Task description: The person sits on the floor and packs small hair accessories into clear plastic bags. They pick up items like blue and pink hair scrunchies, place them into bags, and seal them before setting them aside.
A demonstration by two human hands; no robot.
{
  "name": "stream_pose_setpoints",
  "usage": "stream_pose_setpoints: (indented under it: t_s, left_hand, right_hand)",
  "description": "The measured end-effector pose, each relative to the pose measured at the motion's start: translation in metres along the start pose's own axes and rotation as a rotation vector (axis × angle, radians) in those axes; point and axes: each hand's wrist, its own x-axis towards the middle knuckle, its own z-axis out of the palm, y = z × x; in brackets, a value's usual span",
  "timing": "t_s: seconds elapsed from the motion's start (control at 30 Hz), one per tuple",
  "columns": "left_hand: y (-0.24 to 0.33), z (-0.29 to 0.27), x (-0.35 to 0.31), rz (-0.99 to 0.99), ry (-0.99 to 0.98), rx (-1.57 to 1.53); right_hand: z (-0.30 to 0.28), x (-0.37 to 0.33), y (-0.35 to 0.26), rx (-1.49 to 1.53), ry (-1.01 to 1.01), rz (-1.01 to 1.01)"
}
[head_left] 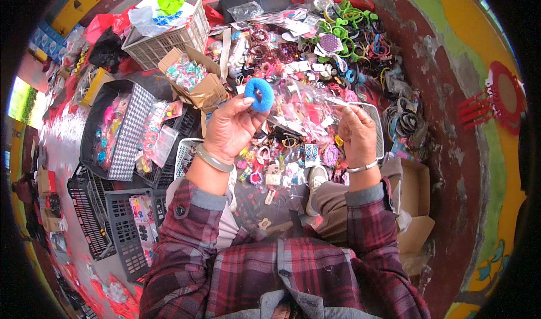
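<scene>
My left hand (228,130) is raised over the pile and pinches a fuzzy blue hair tie (260,95) between thumb and fingers, its ring shape facing up. My right hand (357,133) is held to the right at about the same height, thumb and forefinger pressed together on the thin, pale edge of what looks like a clear plastic bag (332,100). How much of the bag is in the grip is hard to make out. Beneath both hands spreads a heap of small hair accessories (293,130), many pink, some in clear packets.
A pale plastic basket (369,112) shows at the heap's right edge. Green headbands (352,16) lie at the far right. A cardboard box of small packets (189,74), a houndstooth box (128,133) and a dark grey crate (121,220) stand left. An open carton (416,186) sits right of my knee.
</scene>
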Motion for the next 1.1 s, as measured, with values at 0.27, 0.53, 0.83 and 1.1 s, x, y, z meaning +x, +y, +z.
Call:
stream_pose_setpoints:
  t_s: [0.27, 0.53, 0.83, 1.1]
  left_hand:
    - [0.001, -0.025, 0.005, -0.016, -0.021, -0.158]
    - [-0.001, -0.005, 0.000, -0.098, -0.047, -0.060]
    - [-0.013, -0.011, 0.004, -0.157, -0.034, -0.082]
    - [-0.016, -0.014, 0.007, -0.125, -0.031, -0.123]
  right_hand:
    - [-0.002, 0.000, -0.001, 0.084, -0.082, 0.144]
    - [0.011, -0.003, 0.007, 0.261, 0.014, 0.133]
    - [-0.001, -0.005, 0.021, 0.620, -0.157, 0.271]
    - [0.005, -0.008, 0.020, 0.603, -0.151, 0.297]
